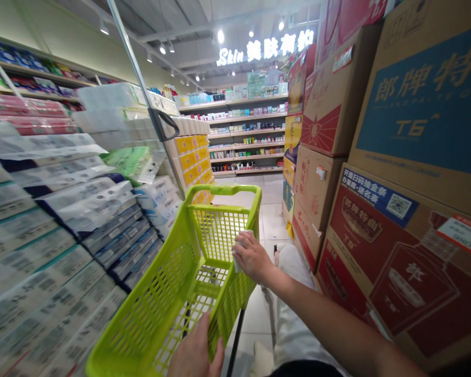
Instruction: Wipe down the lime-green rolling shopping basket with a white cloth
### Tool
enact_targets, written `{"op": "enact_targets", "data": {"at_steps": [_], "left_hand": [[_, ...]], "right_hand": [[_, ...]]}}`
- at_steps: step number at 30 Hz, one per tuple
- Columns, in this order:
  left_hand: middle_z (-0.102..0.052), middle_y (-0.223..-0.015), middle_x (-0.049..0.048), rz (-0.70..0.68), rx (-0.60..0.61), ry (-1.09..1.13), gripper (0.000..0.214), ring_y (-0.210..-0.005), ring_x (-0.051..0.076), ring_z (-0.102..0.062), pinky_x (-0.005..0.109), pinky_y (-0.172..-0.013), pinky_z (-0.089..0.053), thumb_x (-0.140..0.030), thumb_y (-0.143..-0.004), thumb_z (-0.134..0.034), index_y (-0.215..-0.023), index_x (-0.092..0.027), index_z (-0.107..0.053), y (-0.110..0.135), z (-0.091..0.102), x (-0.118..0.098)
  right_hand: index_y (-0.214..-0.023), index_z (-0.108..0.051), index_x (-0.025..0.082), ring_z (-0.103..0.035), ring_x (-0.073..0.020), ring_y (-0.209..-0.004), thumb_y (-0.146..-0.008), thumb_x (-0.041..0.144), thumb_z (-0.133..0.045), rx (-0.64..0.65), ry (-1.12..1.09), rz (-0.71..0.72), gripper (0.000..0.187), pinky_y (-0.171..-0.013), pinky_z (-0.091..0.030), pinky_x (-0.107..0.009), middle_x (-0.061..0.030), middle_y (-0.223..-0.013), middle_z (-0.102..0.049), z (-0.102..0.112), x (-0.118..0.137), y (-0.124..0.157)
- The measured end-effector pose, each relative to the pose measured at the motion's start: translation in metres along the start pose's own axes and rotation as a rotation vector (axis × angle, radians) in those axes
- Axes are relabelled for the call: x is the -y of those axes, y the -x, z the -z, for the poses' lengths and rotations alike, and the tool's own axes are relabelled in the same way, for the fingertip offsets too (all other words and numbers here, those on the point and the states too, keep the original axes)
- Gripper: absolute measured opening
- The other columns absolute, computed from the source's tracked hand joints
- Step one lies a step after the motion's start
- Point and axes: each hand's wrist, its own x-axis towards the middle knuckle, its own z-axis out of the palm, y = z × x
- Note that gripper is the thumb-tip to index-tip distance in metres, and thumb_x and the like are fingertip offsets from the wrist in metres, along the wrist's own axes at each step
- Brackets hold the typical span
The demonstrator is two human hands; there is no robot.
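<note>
Nearest, the left hand (198, 345) straddles the near stretch of the green basket (228, 301)'s right-hand rim, fingers toward the inside and thumb outside; it appears to grasp the rim, though how firmly I cannot tell. That placing probably steadies the basket, which is mounted on dark legs. Farther along the same side, the right hand (254, 256) curls around a white cloth (237, 263) and holds it against the rim, close to the far corner; the bent fingers likely keep the thin material pressed to the plastic. The cloth lies directly under those fingers, between them and the basket, with pale edges showing past the fingertips. The two hands are thus well apart on one side. Beyond the basket's far handle (230, 189), stacked paper packs (113, 201) on the left and cartons (400, 230) on the right flank the aisle, likely piled to save floor space. Farthest are stocked shelves (247, 131) beneath a lit sign (267, 48).
</note>
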Motion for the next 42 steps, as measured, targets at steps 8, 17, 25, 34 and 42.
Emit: {"op": "enact_targets", "data": {"at_steps": [8, 17, 25, 34, 42], "left_hand": [[-0.073, -0.105, 0.0131, 0.01, 0.02, -0.003, 0.038, -0.09, 0.02, -0.071, 0.026, -0.076, -0.056, -0.026, -0.083, -0.042, -0.115, -0.012, -0.06, 0.001, 0.002, 0.0], [-0.072, -0.105, 0.0136, 0.013, 0.002, 0.007, 0.037, -0.09, 0.021, -0.071, 0.029, -0.076, -0.057, -0.025, -0.084, -0.043, -0.114, -0.012, -0.06, -0.001, 0.001, -0.003], [-0.073, -0.103, 0.0126, 0.017, 0.013, 0.056, 0.035, -0.089, 0.022, -0.072, 0.029, -0.076, -0.058, -0.026, -0.083, -0.044, -0.112, -0.014, -0.06, -0.001, 0.005, -0.003], [-0.075, -0.097, 0.0093, 0.007, -0.033, 0.111, 0.032, -0.084, 0.022, -0.073, 0.028, -0.074, -0.059, -0.033, -0.083, -0.051, -0.108, -0.017, -0.063, 0.0, 0.01, 0.013], [-0.076, -0.1, 0.0023, 0.058, 0.018, 0.137, 0.033, -0.09, 0.02, -0.072, 0.026, -0.079, -0.058, -0.044, -0.085, -0.049, -0.104, -0.025, -0.067, 0.001, 0.024, 0.049]], "right_hand": [[-0.096, -0.062, 0.021, -0.045, -0.0237, -0.119, -0.092, 0.028, -0.051, 0.092, -0.065, 0.155, 0.013, -0.11, -0.035, -0.047, -0.0077, -0.108, -0.058, 0.004, 0.025, 0.018], [-0.092, -0.062, 0.021, -0.043, -0.0246, -0.121, -0.093, 0.024, -0.049, -0.005, -0.035, -0.009, 0.013, -0.109, -0.035, -0.05, -0.0088, -0.107, -0.058, -0.001, 0.005, 0.0], [-0.095, -0.062, 0.021, -0.046, -0.022, -0.117, -0.093, 0.028, -0.051, 0.111, -0.03, 0.18, 0.013, -0.109, -0.036, -0.045, -0.0077, -0.107, -0.058, 0.013, -0.001, 0.004], [-0.09, -0.063, 0.021, -0.044, -0.0241, -0.119, -0.094, 0.023, -0.048, 0.0, 0.038, 0.023, 0.015, -0.11, -0.034, -0.05, -0.0078, -0.104, -0.057, 0.005, -0.005, -0.005], [-0.093, -0.064, 0.021, -0.047, -0.023, -0.111, -0.094, 0.028, -0.051, 0.072, 0.113, 0.154, 0.015, -0.108, -0.037, -0.045, -0.0074, -0.104, -0.058, 0.02, -0.016, -0.014]]}}
